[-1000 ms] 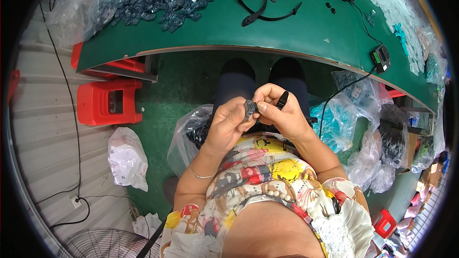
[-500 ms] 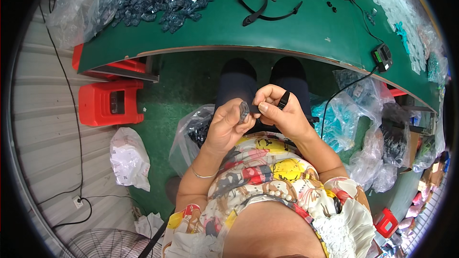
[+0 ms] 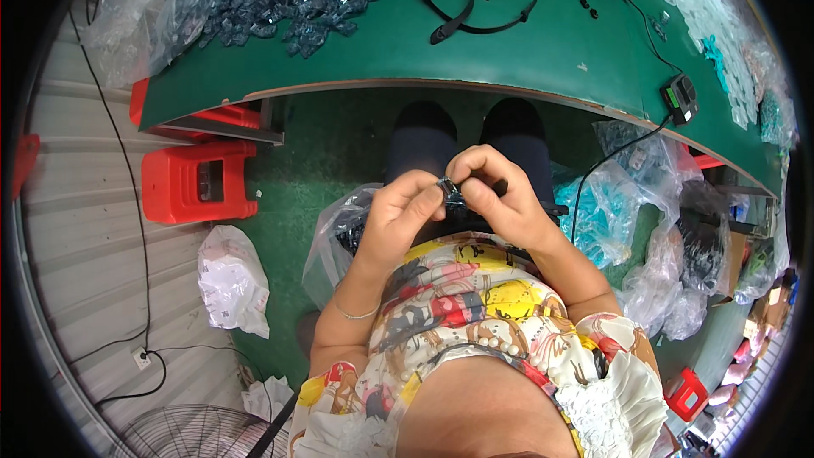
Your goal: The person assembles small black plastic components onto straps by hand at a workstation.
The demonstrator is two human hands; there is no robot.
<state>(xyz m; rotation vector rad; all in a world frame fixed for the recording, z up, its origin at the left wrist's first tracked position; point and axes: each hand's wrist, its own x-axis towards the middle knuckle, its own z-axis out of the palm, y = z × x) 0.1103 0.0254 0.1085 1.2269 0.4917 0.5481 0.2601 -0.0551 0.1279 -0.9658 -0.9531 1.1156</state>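
Observation:
Above my lap, my left hand (image 3: pixel 397 219) pinches a small clear grey plastic buckle piece (image 3: pixel 448 191) between thumb and fingers. My right hand (image 3: pixel 506 202) is closed right beside it, with a black strap (image 3: pixel 500 187) in its grip. The two hands meet at the buckle piece; fingers hide most of the strap, and whether its end sits in the buckle cannot be made out. On the green table (image 3: pixel 381 64) ahead lies a pile of similar smoky clear pieces (image 3: pixel 280 8). Several black straps (image 3: pixel 462 21) are to the right of that pile.
A black adapter (image 3: pixel 678 99) with a cable sits at the table's right edge. Bags of turquoise pieces (image 3: pixel 606 212) stand low on the right. At left are a red stool (image 3: pixel 174 182), a white bag (image 3: pixel 233 280) and a wire fan guard (image 3: pixel 186 432). An open clear bag (image 3: pixel 326 242) is by my left arm.
My hands have drawn closer together, and the buckle piece has turned and shifted slightly right. The strap's loop above my right fingers no longer stands out.

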